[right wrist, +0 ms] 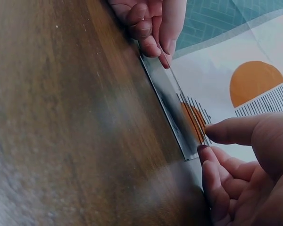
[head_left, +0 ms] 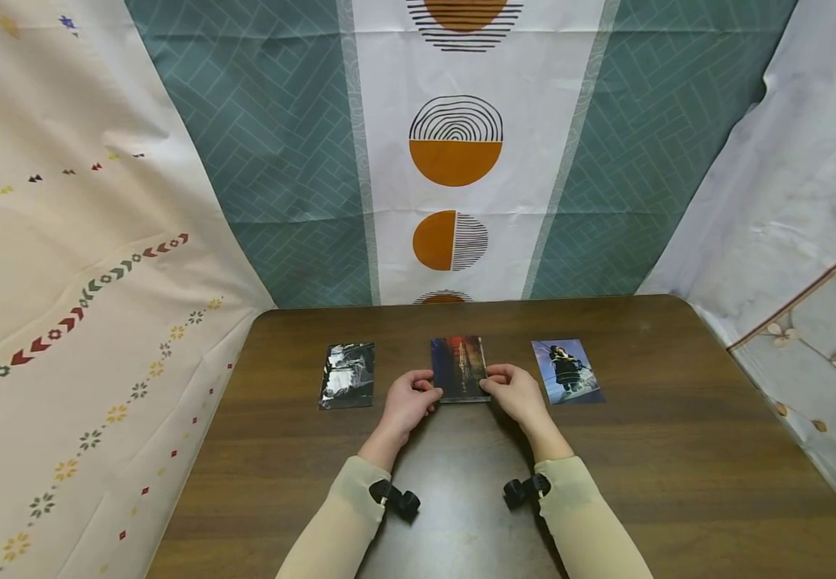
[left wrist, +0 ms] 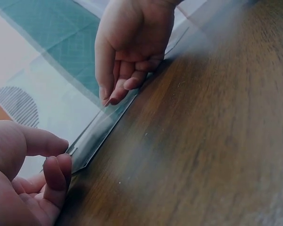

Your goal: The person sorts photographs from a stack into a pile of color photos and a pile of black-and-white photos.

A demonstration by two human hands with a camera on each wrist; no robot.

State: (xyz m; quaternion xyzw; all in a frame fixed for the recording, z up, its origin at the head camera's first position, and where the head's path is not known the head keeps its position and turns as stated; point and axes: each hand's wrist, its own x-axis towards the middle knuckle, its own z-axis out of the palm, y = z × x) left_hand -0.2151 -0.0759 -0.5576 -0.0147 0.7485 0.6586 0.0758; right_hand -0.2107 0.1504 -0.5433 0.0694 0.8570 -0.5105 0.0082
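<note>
A glossy picture card (head_left: 463,366), dark blue on its left and reddish on its right, is at the middle of the table's far part. My left hand (head_left: 410,400) pinches its near left corner between thumb and fingers. At the near right corner, my right hand (head_left: 520,396) pinches it the same way. In both wrist views the held card appears edge-on, slightly above a second shiny edge (left wrist: 100,137) close to the wood. Whether that is another card or a reflection, I cannot tell.
A black-and-white picture card (head_left: 347,375) lies to the left. On the right lies a bluish card (head_left: 568,371) with a dark figure. The brown wooden table (head_left: 678,450) ends at a patterned cloth (head_left: 454,161) behind, with more cloth at both sides.
</note>
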